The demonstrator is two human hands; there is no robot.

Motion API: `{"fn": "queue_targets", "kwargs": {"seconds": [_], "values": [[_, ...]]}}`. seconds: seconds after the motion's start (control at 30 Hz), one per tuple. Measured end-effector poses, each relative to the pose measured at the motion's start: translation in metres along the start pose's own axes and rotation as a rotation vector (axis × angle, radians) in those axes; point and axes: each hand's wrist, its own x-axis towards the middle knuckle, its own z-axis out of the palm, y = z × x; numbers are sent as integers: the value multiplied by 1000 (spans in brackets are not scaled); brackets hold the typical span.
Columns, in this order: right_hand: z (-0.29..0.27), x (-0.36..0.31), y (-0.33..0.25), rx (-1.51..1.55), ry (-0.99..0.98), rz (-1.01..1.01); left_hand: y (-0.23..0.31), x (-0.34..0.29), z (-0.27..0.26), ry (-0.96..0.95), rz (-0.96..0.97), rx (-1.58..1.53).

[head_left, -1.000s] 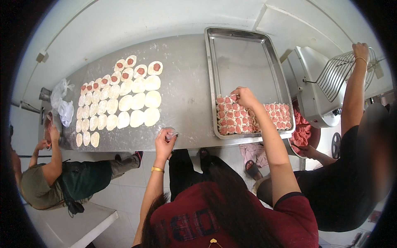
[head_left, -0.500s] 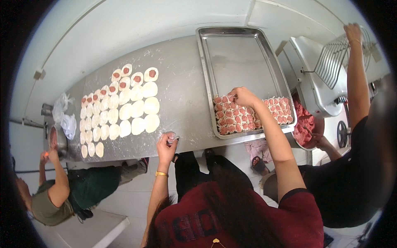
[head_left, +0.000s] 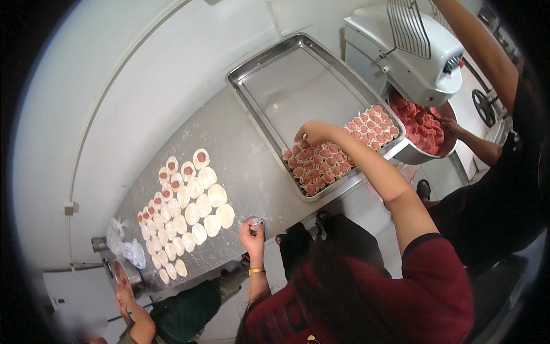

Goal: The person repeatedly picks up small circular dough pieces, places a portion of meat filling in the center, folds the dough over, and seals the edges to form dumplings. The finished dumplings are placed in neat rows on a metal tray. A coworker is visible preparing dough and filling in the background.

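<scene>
My right hand (head_left: 315,133) reaches over the large metal tray (head_left: 260,103), its fingertips pinched on a small open-topped meat dumpling at the far edge of the packed rows. Those dumplings (head_left: 321,166) have pale pleated rims and pink filling, and fill the tray's near side in two blocks. My left hand (head_left: 251,234) is curled over the table's near edge, closed round something small and pale that the fingers partly hide. To its left, round dough wrappers (head_left: 197,206) lie in rows; several at the far end carry a dab of pink meat (head_left: 188,171).
A white mixer (head_left: 412,51) with a wire guard stands at the right, above a bowl of pink minced meat (head_left: 421,129); a co-worker in black reaches to both. At the lower left another person's hands (head_left: 123,292) are by a metal bowl (head_left: 130,272), near plastic bags (head_left: 129,246).
The whole view has turned, so table and tray slant up to the right. My right hand stays at the dumplings' far edge; my left remains closed near the table edge.
</scene>
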Motion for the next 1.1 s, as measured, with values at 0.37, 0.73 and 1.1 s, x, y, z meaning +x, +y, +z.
{"fn": "queue_targets", "kwargs": {"seconds": [0.37, 0.73, 1.1], "values": [[5, 11, -2, -140, 69, 11, -6, 1, -1, -10, 4, -32], [1, 10, -13, -185, 47, 53, -1, -2, -1, -11, 8, -24], [-4, 15, -12, -185, 177, -6, -10, 14, -23, -31, -111, -221]]}}
